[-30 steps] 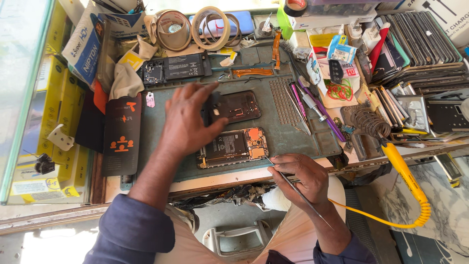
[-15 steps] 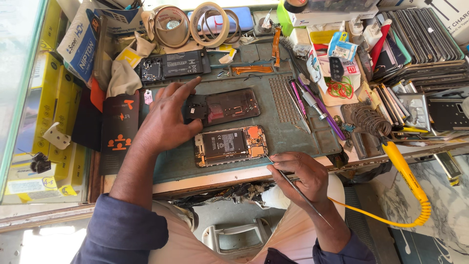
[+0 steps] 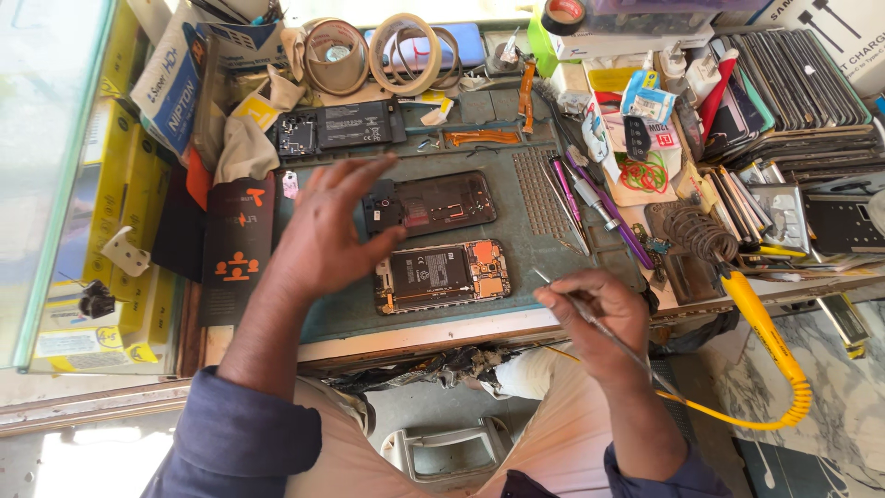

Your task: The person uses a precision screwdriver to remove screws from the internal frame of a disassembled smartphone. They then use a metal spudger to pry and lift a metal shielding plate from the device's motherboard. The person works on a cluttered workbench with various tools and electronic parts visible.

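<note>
An opened phone body (image 3: 442,275) with a black battery and orange circuit parts lies on the green work mat (image 3: 516,235). Just behind it rests a dark phone frame (image 3: 433,203). My left hand (image 3: 327,231) hovers over the mat to the left of both pieces, fingers spread, holding nothing. At the mat's front right edge, my right hand (image 3: 595,318) grips a thin metal soldering tool (image 3: 562,295) whose tip points toward the opened phone. A yellow coiled cord (image 3: 774,369) runs off from that side.
Tape rolls (image 3: 373,55), a black phone back plate (image 3: 341,124) and an orange flex strip (image 3: 479,138) sit at the rear. Pens and tweezers (image 3: 590,198), a wire coil stand (image 3: 691,231), stacked phone screens (image 3: 811,83) crowd the right. Yellow boxes (image 3: 120,203) line the left.
My left hand has lifted off the dark phone frame and drawn back to the left, fingers spreading. My right hand has stayed at the mat's front edge with its tool.
</note>
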